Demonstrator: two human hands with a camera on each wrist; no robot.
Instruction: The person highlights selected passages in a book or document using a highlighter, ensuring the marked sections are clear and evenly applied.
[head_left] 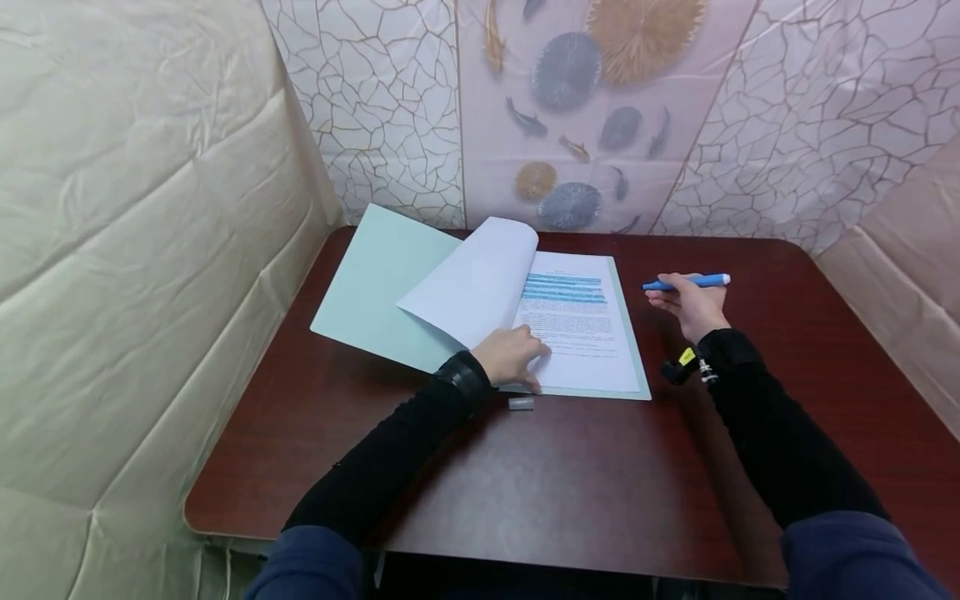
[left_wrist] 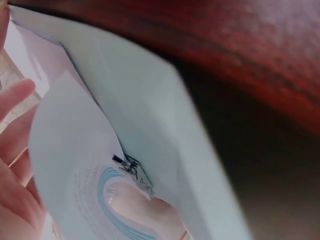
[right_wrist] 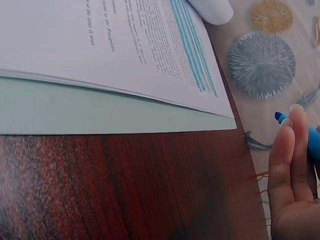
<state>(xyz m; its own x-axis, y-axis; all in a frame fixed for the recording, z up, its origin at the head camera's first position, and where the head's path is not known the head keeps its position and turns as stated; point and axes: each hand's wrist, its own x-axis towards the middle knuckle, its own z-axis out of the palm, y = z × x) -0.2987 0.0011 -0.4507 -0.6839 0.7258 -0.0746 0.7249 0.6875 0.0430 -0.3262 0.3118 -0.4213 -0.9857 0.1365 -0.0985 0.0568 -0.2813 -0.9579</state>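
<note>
A pale green folder [head_left: 375,283] lies opened on the table, its cover spread to the left. On its right side is a printed page [head_left: 581,333] with several lines marked in blue. A white sheet [head_left: 476,279] curls over to the left, printing and blue lines on its underside in the left wrist view. My left hand [head_left: 512,357] rests on the page's lower left, fingers loosely bent; its fingers [left_wrist: 20,135] lie beside the curled sheet. My right hand [head_left: 693,308] holds a blue highlighter [head_left: 708,281] in the air right of the folder, its dark tip [right_wrist: 278,116] bare.
A small grey cylinder [head_left: 521,404] lies just before the folder's front edge. A metal clip [left_wrist: 132,172] sits at the folder's spine. The dark red-brown table [head_left: 585,475] backs onto a patterned curtain [head_left: 390,108], with quilted cloth [head_left: 150,250] on the left.
</note>
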